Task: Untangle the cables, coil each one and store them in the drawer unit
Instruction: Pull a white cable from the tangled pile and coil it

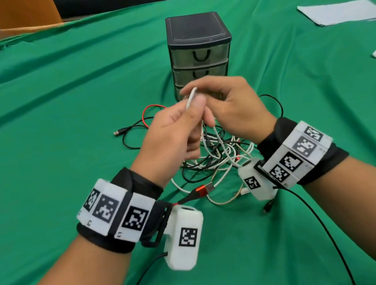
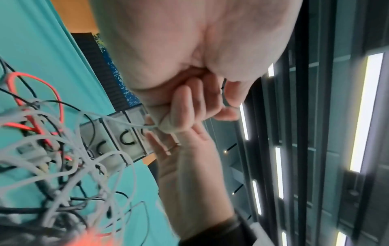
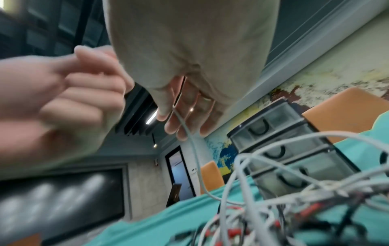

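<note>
The left hand (image 1: pixel 175 129) is pinched on a thin white cable (image 1: pixel 190 99), also gripped by the right hand (image 1: pixel 232 105), above the tangled cable heap (image 1: pixel 213 158) on the green-clothed surface (image 1: pixel 58 111). Untangling is judged underway; next, this strand must be drawn free, with the closed black three-drawer unit (image 1: pixel 198 45) at twelve o'clock.

Green cloth (image 1: pixel 57 99) covers desk; drawer unit (image 1: pixel 200 52) black with smoky clear fronts; tangle (image 1: pixel 215 155) mixes white, black, red cables; wristbands (image 1: pixel 117 213) black-white checker tags; white papers (image 1: pixel 342 12) upper right.

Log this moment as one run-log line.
phase: untangling | left hand: pinches white cable | right hand: holds same cable | tangle: on table | drawers: shut
</note>
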### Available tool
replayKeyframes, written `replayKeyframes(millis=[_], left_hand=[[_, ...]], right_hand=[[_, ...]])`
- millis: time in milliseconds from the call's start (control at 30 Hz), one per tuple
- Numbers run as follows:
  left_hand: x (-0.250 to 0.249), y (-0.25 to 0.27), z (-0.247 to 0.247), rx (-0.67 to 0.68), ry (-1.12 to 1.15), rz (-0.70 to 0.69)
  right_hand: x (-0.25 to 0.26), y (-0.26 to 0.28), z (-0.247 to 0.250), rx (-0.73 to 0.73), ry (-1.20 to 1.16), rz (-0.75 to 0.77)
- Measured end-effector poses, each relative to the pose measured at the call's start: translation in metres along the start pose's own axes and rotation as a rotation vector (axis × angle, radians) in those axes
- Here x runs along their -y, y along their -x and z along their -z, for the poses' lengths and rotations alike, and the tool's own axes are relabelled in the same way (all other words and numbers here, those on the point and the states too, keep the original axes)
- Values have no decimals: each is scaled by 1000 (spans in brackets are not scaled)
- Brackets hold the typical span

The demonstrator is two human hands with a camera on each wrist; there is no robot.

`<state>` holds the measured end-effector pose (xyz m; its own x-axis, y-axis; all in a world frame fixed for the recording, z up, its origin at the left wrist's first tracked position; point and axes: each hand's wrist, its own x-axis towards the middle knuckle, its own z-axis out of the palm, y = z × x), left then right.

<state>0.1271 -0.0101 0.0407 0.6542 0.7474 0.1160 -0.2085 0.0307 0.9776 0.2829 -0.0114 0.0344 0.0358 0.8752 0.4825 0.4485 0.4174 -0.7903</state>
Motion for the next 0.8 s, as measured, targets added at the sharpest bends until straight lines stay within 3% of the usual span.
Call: replayKeyframes(millis=[100,233,367,533,633,733,800], left_hand=[[-13,-8,-2,-27,102,-17],[-24,-17,4,-40,199,-75],[-41,-25,6,-43,182,-118],[-56,-33,8,-110,118,-193],[-52,-36,14,-191,-87,-255],[-47,-35,21,-225,-493,-284],[-43,-33,23,-175,-777,-251]], right_hand=[[-5,15,-17,117,14,3],[3,23,-25,192,-78,-114],[12,28,-26,322,-13,-176],[23,35,-29,390,69,-124],[29,38,-23,420,118,-96],[34,39,-11,435,180,-42],[35,35,2,390,224,-34]])
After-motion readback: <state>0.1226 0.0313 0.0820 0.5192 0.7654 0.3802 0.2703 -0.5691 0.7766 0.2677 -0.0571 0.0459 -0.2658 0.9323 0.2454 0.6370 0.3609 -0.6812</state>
